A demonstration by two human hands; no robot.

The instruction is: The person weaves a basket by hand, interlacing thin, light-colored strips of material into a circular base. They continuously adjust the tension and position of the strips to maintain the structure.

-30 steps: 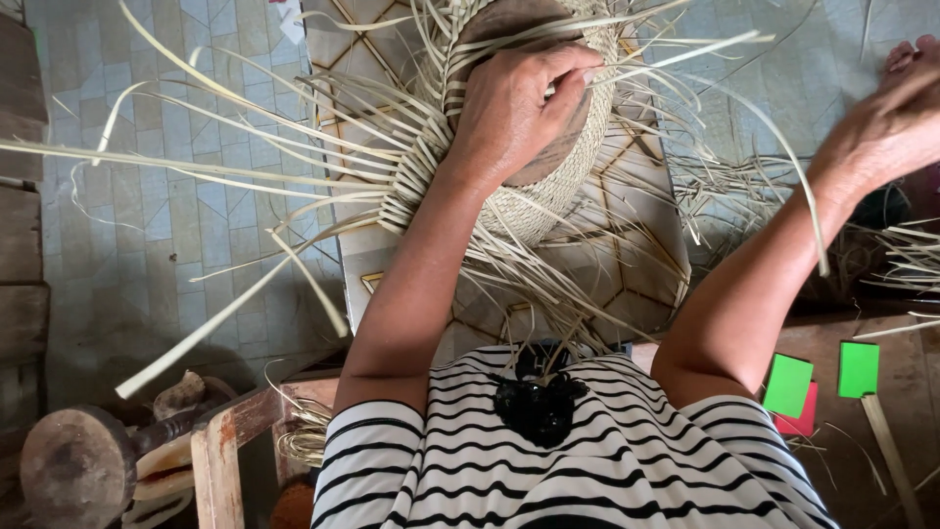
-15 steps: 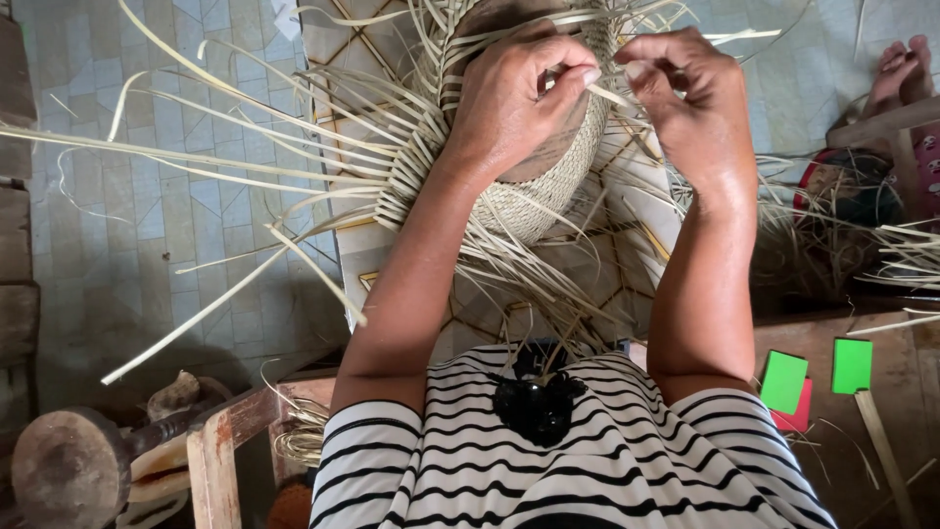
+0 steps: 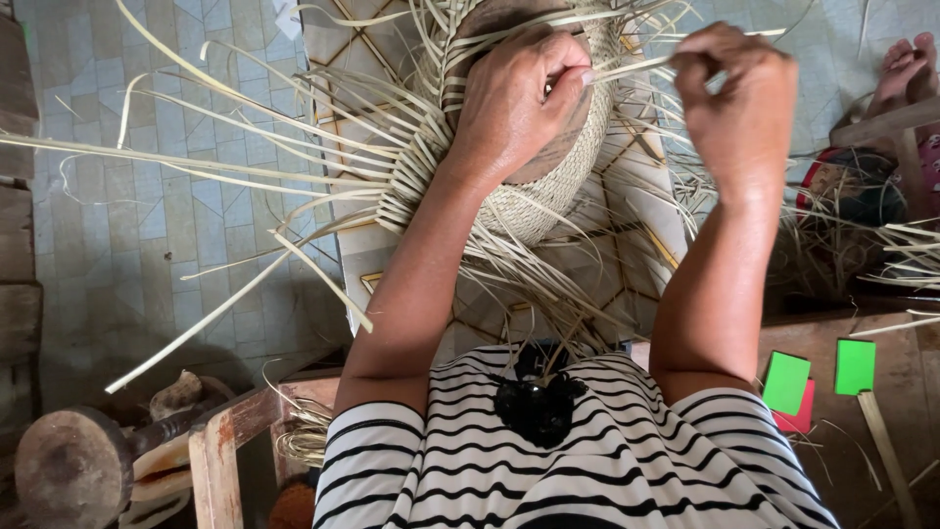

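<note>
A half-woven straw hat [image 3: 529, 201] sits over a rounded form in front of me, its pale loose strips [image 3: 245, 167] fanning out to the left and below. My left hand [image 3: 519, 98] presses on top of the crown, fingers curled and pinching a strip at the weave's edge. My right hand [image 3: 739, 98] is raised to the right of the hat, fingers closed on a thin pale strip [image 3: 636, 67] that runs back toward my left thumb.
A patterned tile floor [image 3: 127, 235] lies below. A round wooden stump [image 3: 69, 470] and a wooden frame [image 3: 220, 451] are at lower left. Green and red cards [image 3: 818, 377] lie on a wooden surface at right. Another person's foot [image 3: 901, 73] shows at upper right.
My right hand came in from the far right to the hat, took hold of a strip beside my left hand, and has now pulled it out to the right.
</note>
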